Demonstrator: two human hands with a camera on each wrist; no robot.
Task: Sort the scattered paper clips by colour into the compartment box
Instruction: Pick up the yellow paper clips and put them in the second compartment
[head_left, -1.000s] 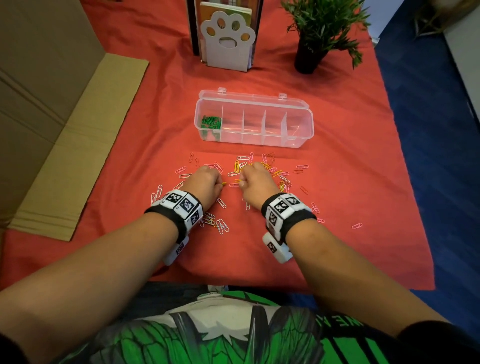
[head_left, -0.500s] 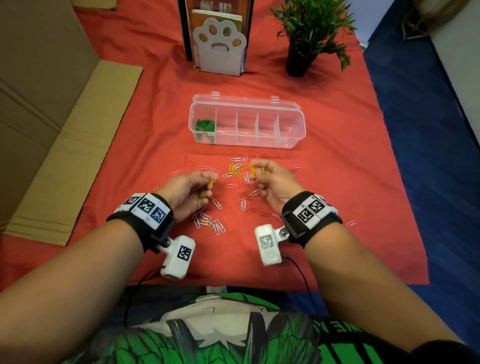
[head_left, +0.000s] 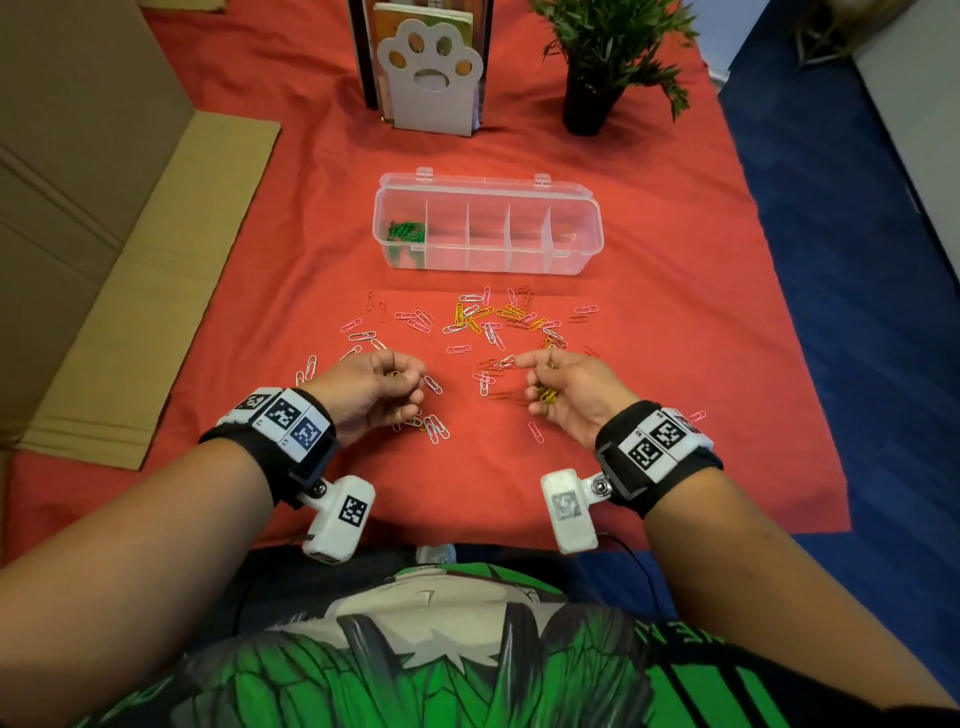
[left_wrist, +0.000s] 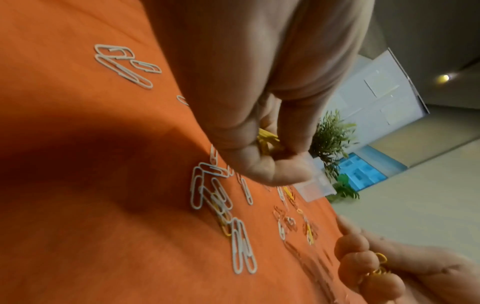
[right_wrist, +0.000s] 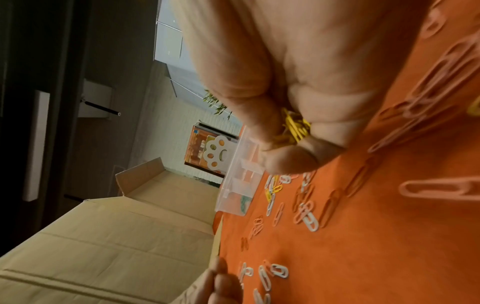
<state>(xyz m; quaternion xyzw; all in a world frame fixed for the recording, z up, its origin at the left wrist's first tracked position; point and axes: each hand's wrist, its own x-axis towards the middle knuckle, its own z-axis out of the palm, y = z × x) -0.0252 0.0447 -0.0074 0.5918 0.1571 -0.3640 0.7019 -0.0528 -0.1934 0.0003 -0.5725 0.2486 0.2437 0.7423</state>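
Note:
Pink, white, yellow and red paper clips (head_left: 483, 325) lie scattered on the red cloth in front of a clear compartment box (head_left: 571, 260). Green clips (head_left: 408, 231) fill its leftmost compartment; the other compartments look empty. My left hand (head_left: 387, 387) hovers over the left part of the scatter, fingers curled round a few yellow clips (left_wrist: 267, 139). My right hand (head_left: 550, 382) is turned palm-in at the right, curled round a bunch of yellow clips (right_wrist: 296, 127), index finger stretched toward a white clip (head_left: 505, 362).
A paw-shaped bookend (head_left: 431, 73) with books and a potted plant (head_left: 597, 62) stand behind the box. Flattened cardboard (head_left: 130, 291) lies along the cloth's left edge. The cloth ends at the right over blue floor (head_left: 857, 312).
Both hands have lifted from the pile, turned palms inward and drawn apart and toward me, each carrying yellow clips. The head view has shifted slightly.

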